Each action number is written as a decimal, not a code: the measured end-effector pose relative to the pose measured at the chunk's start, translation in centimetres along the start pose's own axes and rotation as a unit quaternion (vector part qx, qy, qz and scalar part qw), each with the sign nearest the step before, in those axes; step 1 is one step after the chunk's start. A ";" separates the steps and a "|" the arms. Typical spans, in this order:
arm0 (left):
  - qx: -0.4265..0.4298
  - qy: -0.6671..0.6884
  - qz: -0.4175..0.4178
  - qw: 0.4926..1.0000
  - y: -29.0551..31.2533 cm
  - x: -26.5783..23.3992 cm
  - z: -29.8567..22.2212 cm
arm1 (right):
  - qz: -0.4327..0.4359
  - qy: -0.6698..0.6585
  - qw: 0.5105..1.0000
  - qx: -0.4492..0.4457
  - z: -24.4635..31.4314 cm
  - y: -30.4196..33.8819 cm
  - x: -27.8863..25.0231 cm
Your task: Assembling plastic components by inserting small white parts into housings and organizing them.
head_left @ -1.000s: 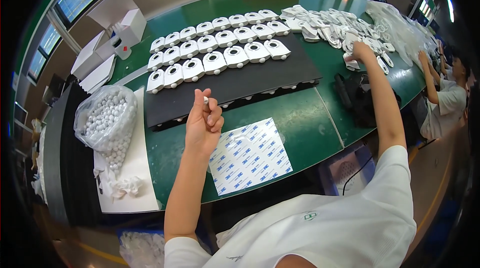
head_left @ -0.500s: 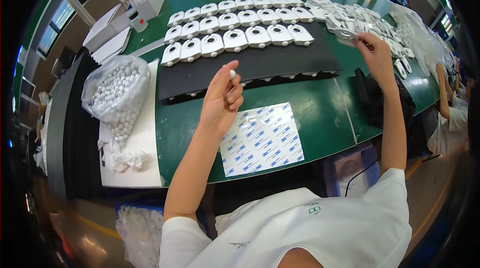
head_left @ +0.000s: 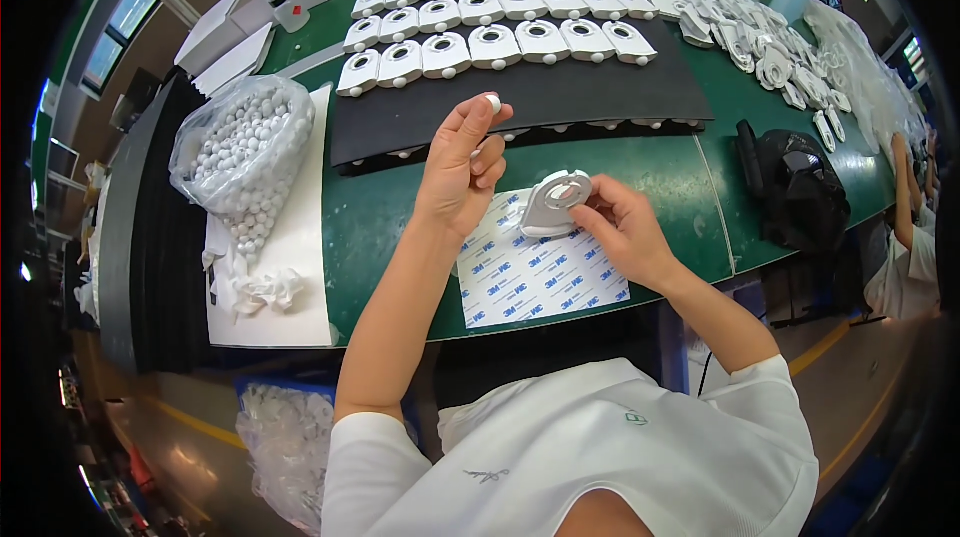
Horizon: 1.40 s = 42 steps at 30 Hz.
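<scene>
My left hand is raised near the front edge of the black foam board, pinching a small white ball at its fingertips. My right hand grips a white plastic part with a ring-shaped opening, tilted above a white sheet with blue print. Three rows of similar white parts lie on the foam, with white balls at their near ends. To the left, a clear plastic bag is full of white balls.
A loose pile of white parts lies at the far right beside clear plastic film. A black bag-like object rests at the right edge. Crumpled paper lies left; white boxes and a bottle stand behind. Another person's arm shows right.
My right hand has come from the pile at the right to above the printed sheet, bringing the white part. My left hand still pinches the ball and has shifted slightly.
</scene>
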<state>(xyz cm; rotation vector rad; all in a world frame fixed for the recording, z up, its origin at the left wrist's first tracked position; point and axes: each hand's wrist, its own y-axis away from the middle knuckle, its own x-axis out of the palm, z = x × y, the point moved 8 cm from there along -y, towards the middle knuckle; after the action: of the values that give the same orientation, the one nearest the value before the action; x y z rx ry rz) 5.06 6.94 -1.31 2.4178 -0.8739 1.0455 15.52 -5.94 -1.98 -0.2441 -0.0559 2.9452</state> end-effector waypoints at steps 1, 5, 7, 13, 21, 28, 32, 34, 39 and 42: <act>-0.001 0.002 0.004 1.000 0.0 -0.1 0.1 | -0.001 0.027 1.000 -0.007 0.0 0.0 0.0; -0.008 0.001 0.006 1.000 -0.1 -0.2 0.2 | -0.001 0.050 0.999 -0.015 0.2 0.0 0.1; -0.008 -0.003 0.004 1.000 -0.1 -0.1 0.2 | -0.007 0.062 0.997 -0.034 0.4 0.0 0.0; 0.000 -0.011 0.004 1.000 0.0 0.4 0.0 | -0.008 0.085 0.995 -0.053 0.3 0.3 -0.1; -0.002 -0.023 0.005 1.000 0.0 0.4 0.1 | 0.033 0.122 0.989 -0.078 1.2 0.3 1.1; -0.032 -0.044 0.034 0.998 0.1 0.6 0.8 | 0.050 -0.336 0.939 0.047 -0.9 -0.4 -0.6; -0.046 -0.088 0.044 0.994 0.5 1.8 1.1 | 0.066 -0.426 0.902 0.028 0.2 -0.8 -1.9; -0.051 -0.108 0.042 0.992 0.6 2.0 1.3 | 0.075 -0.386 0.919 -0.008 1.3 -1.3 -2.7; -0.054 -0.123 0.047 0.990 0.6 1.8 1.6 | 0.038 -0.145 0.977 -0.152 4.3 -2.0 -5.4; -0.066 -0.137 0.051 0.987 0.5 1.5 1.8 | 0.000 0.242 0.884 -0.399 8.9 -0.6 -5.1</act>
<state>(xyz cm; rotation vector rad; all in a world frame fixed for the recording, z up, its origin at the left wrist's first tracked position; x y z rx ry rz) 6.45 4.98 -1.34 2.4608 -1.1287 0.6709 19.12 -6.51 7.63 -1.0623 -1.1857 2.5823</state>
